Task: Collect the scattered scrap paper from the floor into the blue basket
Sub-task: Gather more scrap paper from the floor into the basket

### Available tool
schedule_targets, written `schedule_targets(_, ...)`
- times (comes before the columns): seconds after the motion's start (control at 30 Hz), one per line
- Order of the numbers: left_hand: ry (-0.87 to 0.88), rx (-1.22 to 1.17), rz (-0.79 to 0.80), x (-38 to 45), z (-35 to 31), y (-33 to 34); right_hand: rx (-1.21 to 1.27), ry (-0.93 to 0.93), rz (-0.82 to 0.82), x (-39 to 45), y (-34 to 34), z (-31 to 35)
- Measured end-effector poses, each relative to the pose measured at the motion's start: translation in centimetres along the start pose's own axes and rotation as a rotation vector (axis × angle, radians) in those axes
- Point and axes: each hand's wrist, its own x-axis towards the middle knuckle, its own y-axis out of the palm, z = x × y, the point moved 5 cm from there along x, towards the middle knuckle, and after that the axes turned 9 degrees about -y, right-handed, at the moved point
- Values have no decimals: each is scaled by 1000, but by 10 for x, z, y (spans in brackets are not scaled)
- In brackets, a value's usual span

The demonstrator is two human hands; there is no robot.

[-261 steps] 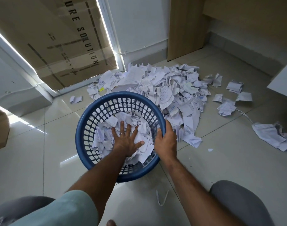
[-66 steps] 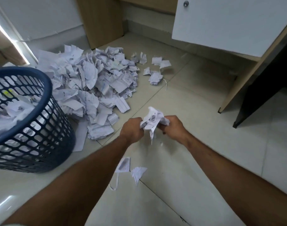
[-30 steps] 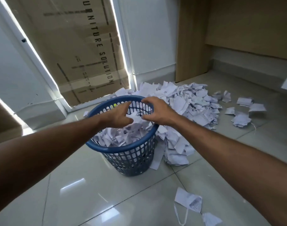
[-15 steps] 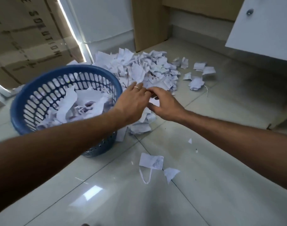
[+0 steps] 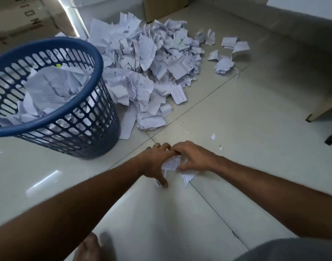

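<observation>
While both hands work at floor level, the head view reads as follows.

Left hand: the left hand is low at 6 o'clock of the floor, palm down, fingers spread and bent over the near scrap, thumb stretched back to the tile on a thin paper strip; a ring shows on one finger.

Right hand: the right hand meets it from the right, fingertips touching the left ones, fingers curled down onto the printed scrap; whether they pinch it or only press it, I cannot tell.

Printed scrap: the printed scrap lies on the floor between the two hands, partly covered by both.

Torn corner: a white triangular piece sits just beside it, at the right hand's wrist side, on a tile joint.

Blue basket: the blue basket stands upright at 9 to 10 o'clock, well apart from the hands, its lattice wall showing crumpled paper heaped inside nearly to the rim.

Paper pile: the big heap of scrap paper lies at 12 o'clock, touching the basket's right side.

Stray sheets: a few loose crumpled sheets lie at 1 o'clock, near the heap.

Tiny fleck: a small paper chip lies just beyond the right hand.

Cardboard: a printed carton leans at 11 o'clock behind the basket.
</observation>
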Motion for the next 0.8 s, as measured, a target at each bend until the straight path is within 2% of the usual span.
schedule_targets(0.07, -14, 97, 63, 1, 0, 20, -67, -23, 143, -6, 14, -5)
schedule_targets(0.13, -6, 128, 49, 2, 1, 27, -135, -52, 197, -9, 20, -9)
schedule_targets(0.3, 13, -167, 35, 5, 5, 27, -69, -32, 133, -3, 22, -15)
schedule_targets(0.43, 29, -299, -58, 3, 11, 31, -57, -7, 41, -4, 25, -22)
schedule_targets(0.63, 37, -242, -187, 17, 8, 27, 2, 85, -125, -14, 15, -31)
schedule_targets(0.8, 6, -327, -312, 32, 1, 5, 56, 191, -501, -37, -23, -62)
